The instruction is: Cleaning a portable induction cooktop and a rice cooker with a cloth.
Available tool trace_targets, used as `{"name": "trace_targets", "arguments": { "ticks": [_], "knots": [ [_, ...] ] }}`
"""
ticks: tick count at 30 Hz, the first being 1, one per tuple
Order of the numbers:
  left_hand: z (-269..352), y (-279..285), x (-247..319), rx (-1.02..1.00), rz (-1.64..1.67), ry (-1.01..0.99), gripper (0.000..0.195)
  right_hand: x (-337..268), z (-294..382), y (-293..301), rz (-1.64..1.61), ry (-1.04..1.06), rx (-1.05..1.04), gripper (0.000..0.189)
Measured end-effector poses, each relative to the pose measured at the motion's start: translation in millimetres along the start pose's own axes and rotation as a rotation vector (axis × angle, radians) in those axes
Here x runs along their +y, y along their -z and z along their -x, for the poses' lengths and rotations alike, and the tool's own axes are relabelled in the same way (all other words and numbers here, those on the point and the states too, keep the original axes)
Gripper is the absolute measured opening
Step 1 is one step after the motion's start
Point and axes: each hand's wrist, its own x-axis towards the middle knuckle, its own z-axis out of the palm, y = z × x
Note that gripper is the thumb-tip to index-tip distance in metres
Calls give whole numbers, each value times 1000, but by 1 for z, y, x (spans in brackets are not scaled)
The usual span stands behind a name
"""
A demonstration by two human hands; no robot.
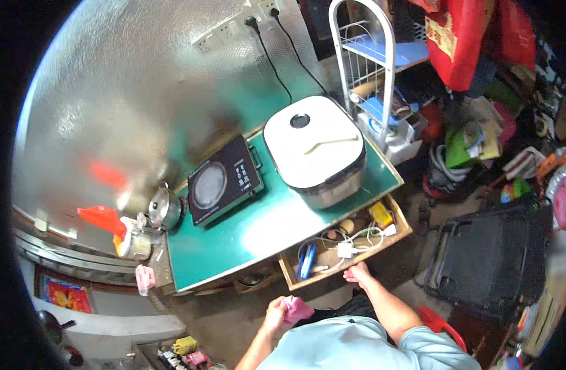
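My left hand [277,312] is closed on a pink cloth [296,310], held below the drawer near my body. My right hand [357,274] is at the front edge of a pulled-out wooden drawer [288,273]; its fingers are partly spread and seem to hold nothing, though whether they touch the drawer is unclear. Inside the drawer lie a white charger [345,250] with tangled white cables, blue pens or similar blue items [307,261] and a yellow box [380,214]. Above it, a white-lidded rice cooker [315,143] and a black electric cooktop [225,180] stand on the green tabletop [204,263].
A lidded metal pot [163,209] stands at the table's left end. Black cords run from a wall socket strip [227,30]. A white wire rack [388,60] is behind the table's right side. On the right floor are a black folding frame [481,259] and a red stool [440,326].
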Motion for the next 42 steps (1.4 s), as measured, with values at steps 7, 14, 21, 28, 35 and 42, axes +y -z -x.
{"name": "trace_targets", "arguments": {
  "ticks": [7, 14, 21, 28, 35, 42],
  "knots": [
    [16, -68, 67, 108, 3, 150, 20, -47, -11, -25, 6, -38, -6, 23],
    [9, -74, 59, 197, 72, 108, 22, -112, -58, -56, 138, 101, -83, 24],
    [-1, -78, 87, 167, 465, 51, 31, -111, -87, -38, 311, 43, -166, 25],
    [-38, -55, 127, -112, 603, -67, 30, -163, 49, -67, 300, -328, -777, 72],
    [-88, -48, 149, -612, 768, -71, 33, -236, 141, -147, 373, 207, -855, 54],
    [-94, -25, 151, -430, 632, -30, 32, -374, 192, -119, 657, 797, -548, 29]
  ]
}}
